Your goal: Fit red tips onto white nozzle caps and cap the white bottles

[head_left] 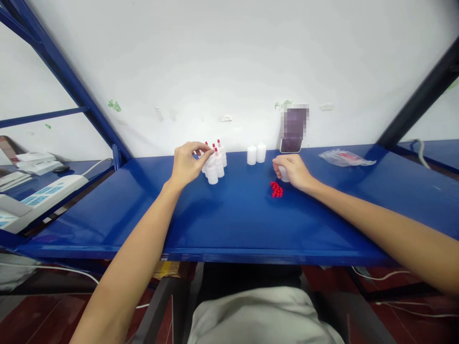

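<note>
White bottles with red-tipped nozzles [213, 174] stand in a tight group left of centre on the blue table. My left hand [189, 161] is over the left side of this group, thumb and fingers pinched together at the bottle tops; what is between the fingertips is too small to make out. To the right, my right hand [293, 169] is wrapped round a white bottle [284, 174], which partly shows below the fingers. Several small red caps [276, 189] lie in a pile just in front of it. Two white bottles without nozzles [251, 155] stand between the hands, farther back.
A phone [293, 129] leans on the wall behind the right hand. A clear plastic bag [346, 157] with something red lies at the back right of the blue table [229, 224]. Blue frame posts rise at both sides. A white power strip [46, 196] is at far left.
</note>
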A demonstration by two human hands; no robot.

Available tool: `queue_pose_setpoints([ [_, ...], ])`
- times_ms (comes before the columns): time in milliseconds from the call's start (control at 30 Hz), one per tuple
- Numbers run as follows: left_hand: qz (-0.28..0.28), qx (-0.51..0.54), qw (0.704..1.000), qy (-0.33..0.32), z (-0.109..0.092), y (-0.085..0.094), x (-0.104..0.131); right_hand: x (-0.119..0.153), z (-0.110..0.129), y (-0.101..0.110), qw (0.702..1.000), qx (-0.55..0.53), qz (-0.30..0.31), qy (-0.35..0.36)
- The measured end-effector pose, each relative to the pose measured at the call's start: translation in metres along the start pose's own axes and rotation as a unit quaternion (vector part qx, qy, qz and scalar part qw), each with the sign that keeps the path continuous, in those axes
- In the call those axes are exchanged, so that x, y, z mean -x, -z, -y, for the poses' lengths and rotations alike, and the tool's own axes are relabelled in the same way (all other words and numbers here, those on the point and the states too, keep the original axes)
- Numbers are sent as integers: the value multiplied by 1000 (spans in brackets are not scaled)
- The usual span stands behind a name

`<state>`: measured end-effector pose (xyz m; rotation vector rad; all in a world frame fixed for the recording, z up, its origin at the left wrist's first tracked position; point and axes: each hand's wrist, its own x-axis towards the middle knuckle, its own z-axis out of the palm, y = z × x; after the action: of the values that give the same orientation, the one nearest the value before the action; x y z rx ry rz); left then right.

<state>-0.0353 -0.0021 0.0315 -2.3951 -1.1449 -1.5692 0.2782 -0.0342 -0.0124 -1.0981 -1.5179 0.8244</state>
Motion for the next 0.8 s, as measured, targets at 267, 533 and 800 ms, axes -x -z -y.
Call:
queue_pose_setpoints([
  [267, -10, 5, 1000, -5, 1, -3, 1, 0, 0, 0, 1000, 4, 13, 4],
  [533, -3, -6, 1000, 2, 3, -4, 3, 1, 0, 1, 1000, 4, 27, 8],
  [800, 32, -27, 999, -11, 5, -3, 6, 2, 4, 0, 999, 20, 36, 11],
])
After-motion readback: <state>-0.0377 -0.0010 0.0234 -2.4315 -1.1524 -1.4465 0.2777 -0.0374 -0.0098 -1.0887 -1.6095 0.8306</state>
